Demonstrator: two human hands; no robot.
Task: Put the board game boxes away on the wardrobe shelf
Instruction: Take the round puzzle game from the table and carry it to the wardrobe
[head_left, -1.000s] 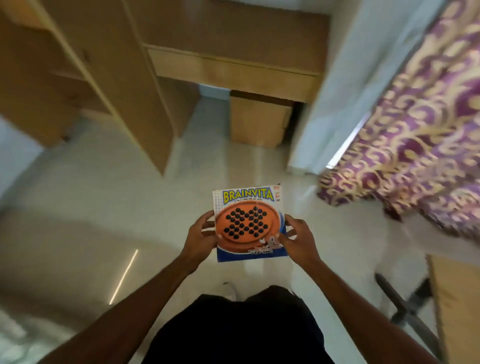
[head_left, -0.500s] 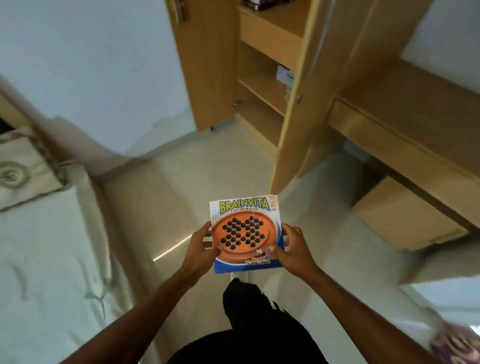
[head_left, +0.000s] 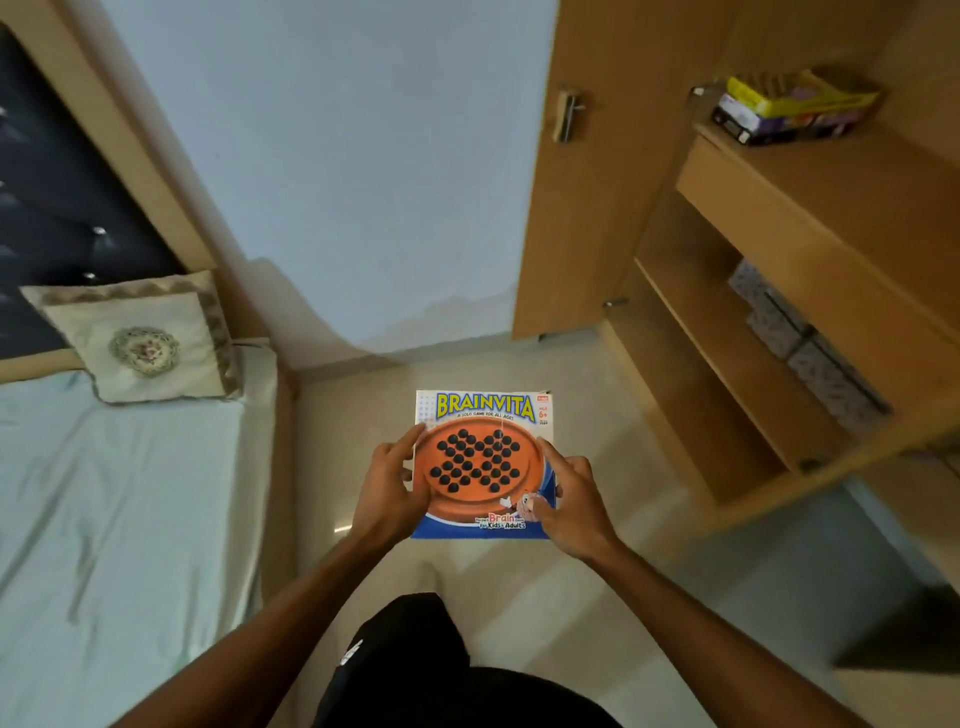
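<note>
Grip: left hand (head_left: 389, 488) and right hand (head_left: 574, 501) clasped the Brainvita box (head_left: 483, 462) by opposite edges.
Advice: best kept level, then slid beside the stacked boxes (head_left: 789, 111) on the wardrobe shelf (head_left: 831, 176).

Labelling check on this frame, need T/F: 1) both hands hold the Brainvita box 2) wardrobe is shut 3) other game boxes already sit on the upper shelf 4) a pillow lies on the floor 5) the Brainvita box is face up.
1. Both the left hand and the right hand hold the square orange-and-blue Brainvita box: true.
2. The light wooden wardrobe is shut: false, it stands open, shelves exposed.
3. A stack of yellow and purple game boxes sits on the upper shelf: true.
4. The cream embroidered pillow lies on the floor: false, it rests on the bed against the headboard.
5. The box is face up: true.
</note>
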